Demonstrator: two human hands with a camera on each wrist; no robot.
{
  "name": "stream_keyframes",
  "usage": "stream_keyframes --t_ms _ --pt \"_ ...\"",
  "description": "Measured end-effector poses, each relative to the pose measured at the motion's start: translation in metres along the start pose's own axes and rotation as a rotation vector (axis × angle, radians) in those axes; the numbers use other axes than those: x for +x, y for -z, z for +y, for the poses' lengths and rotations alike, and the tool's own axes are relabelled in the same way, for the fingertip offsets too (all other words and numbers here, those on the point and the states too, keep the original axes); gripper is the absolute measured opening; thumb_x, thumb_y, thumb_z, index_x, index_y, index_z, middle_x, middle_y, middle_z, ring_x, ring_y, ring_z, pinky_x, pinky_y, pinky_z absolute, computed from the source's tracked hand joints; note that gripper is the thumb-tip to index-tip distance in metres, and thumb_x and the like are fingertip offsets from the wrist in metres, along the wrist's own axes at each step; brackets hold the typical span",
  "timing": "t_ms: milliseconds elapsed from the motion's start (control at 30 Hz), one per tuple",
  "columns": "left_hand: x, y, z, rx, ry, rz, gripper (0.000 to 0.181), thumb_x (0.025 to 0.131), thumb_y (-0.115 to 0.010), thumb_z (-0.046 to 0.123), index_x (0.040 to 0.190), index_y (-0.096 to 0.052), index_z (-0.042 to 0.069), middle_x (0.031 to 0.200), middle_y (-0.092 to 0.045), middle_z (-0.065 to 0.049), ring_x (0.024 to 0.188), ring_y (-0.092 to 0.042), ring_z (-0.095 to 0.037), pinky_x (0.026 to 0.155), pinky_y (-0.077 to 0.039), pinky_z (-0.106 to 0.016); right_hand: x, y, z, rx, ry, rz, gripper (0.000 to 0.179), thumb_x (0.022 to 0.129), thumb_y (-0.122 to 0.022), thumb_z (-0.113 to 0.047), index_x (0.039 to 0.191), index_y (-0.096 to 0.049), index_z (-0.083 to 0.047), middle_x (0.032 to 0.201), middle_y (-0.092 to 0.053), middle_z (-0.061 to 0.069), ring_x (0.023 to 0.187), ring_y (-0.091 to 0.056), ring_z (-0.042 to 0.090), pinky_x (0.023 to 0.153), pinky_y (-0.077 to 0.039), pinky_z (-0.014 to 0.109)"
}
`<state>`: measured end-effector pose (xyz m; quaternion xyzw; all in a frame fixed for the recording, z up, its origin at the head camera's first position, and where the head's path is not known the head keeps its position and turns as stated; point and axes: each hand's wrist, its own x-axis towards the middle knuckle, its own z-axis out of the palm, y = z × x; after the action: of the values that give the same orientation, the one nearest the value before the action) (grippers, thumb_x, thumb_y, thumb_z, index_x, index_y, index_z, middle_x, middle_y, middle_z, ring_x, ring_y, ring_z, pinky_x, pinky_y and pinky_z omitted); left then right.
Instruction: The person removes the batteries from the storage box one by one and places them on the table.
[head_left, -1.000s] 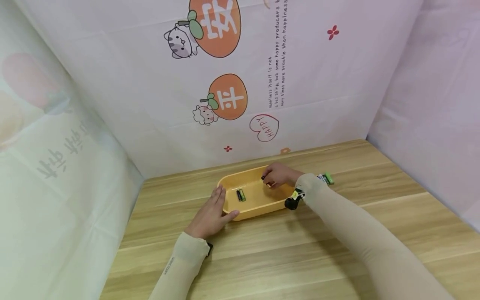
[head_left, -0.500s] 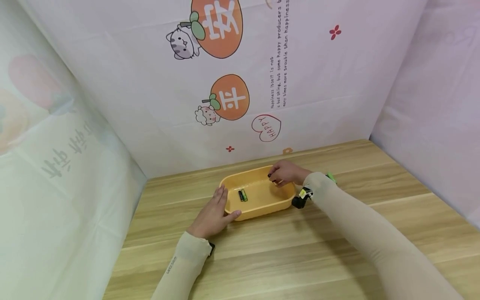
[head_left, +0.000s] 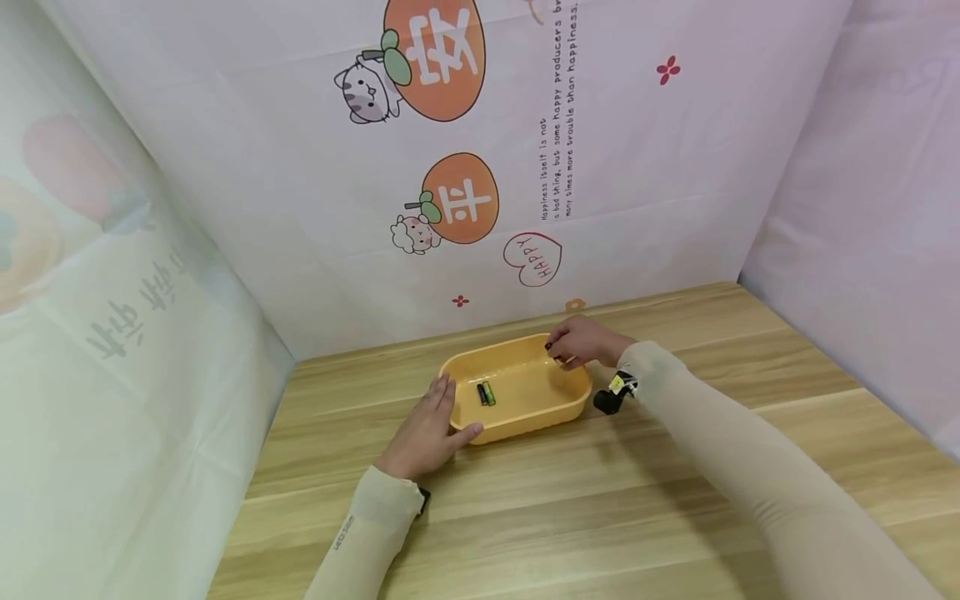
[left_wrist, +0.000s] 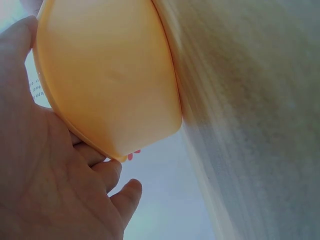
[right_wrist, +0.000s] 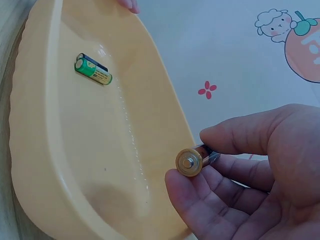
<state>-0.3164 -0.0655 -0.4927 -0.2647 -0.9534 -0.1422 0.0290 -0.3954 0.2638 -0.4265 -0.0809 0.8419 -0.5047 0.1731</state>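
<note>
A yellow oblong tray [head_left: 517, 423] stands on the table. My left hand [head_left: 420, 433] rests on its left end, fingers extended along the rim and thumb on the near rim. The left wrist view shows that hand [left_wrist: 60, 170] against the tray's rim. Over the tray's right end, my right hand [head_left: 588, 342] pinches a battery [right_wrist: 191, 161] between thumb and fingers. The battery's gold end with its metal nub faces the right wrist camera. Two batteries, one green [right_wrist: 95, 73] and one dark [head_left: 482, 395], lie side by side on the tray floor towards the left.
The wood-grain table [head_left: 510, 525] extends in front of the tray. A white printed cloth [head_left: 360, 275] hangs behind it, with more cloth at both sides. A small black camera [head_left: 611, 400] sits on the right wrist, beside the tray's right end.
My right hand, still pinching the battery, has shifted right and slightly back over the tray. Green items right of the tray are now hidden behind the right sleeve. My left hand stays on the tray.
</note>
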Motion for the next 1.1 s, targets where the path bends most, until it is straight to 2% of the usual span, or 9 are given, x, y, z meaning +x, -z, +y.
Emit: stream_keyframes --t_ms 267,433,600,800,1100 --pt "-0.001 0.0 0.0 0.017 -0.007 0.01 0.1 0.091 -0.03 0.075 0.154 -0.013 0.0 0.162 -0.004 -0.012 0.148 -0.005 -0.028 0.116 -0.011 -0.042 -0.003 0.009 0.002 -0.024 -0.013 0.002 0.036 0.093 -0.06 -0.004 0.124 -0.055 0.014 0.094 -0.062 0.017 0.08 -0.06 0.019 0.074 -0.057 0.035" --pt "-0.001 -0.001 0.0 0.017 -0.008 0.003 0.1 0.091 -0.029 0.076 0.154 -0.012 0.001 0.162 -0.004 -0.013 0.148 -0.004 -0.027 0.116 -0.012 -0.044 -0.005 0.013 0.006 -0.015 -0.014 0.009 0.037 0.093 -0.061 -0.005 0.125 -0.055 0.014 0.093 -0.062 0.016 0.08 -0.06 0.018 0.075 -0.057 0.035" --pt "0.0 0.0 0.001 0.024 -0.006 0.002 0.1 0.091 -0.029 0.076 0.154 -0.012 0.0 0.162 -0.004 -0.013 0.148 -0.003 -0.026 0.116 -0.012 -0.043 -0.007 0.017 0.011 -0.002 -0.022 0.023 0.036 0.094 -0.06 -0.004 0.125 -0.054 0.014 0.101 -0.061 0.022 0.079 -0.061 0.019 0.075 -0.057 0.036" --pt "-0.003 0.001 0.001 0.01 -0.015 0.015 0.099 0.092 -0.032 0.074 0.154 -0.014 -0.002 0.161 -0.006 -0.014 0.148 -0.003 -0.027 0.116 -0.014 -0.045 -0.008 0.023 0.016 -0.01 -0.03 0.031 0.038 0.094 -0.06 -0.005 0.126 -0.054 0.013 0.113 -0.059 0.028 0.088 -0.063 0.024 0.078 -0.057 0.038" --pt "-0.002 0.001 0.001 0.014 -0.009 0.008 0.1 0.092 -0.029 0.075 0.154 -0.012 -0.001 0.161 -0.005 -0.014 0.148 -0.003 -0.027 0.117 -0.012 -0.043 -0.015 0.037 0.028 0.005 -0.015 0.062 0.036 0.092 -0.061 -0.004 0.122 -0.055 0.014 0.094 -0.06 0.015 0.081 -0.058 0.018 0.084 -0.054 0.046"
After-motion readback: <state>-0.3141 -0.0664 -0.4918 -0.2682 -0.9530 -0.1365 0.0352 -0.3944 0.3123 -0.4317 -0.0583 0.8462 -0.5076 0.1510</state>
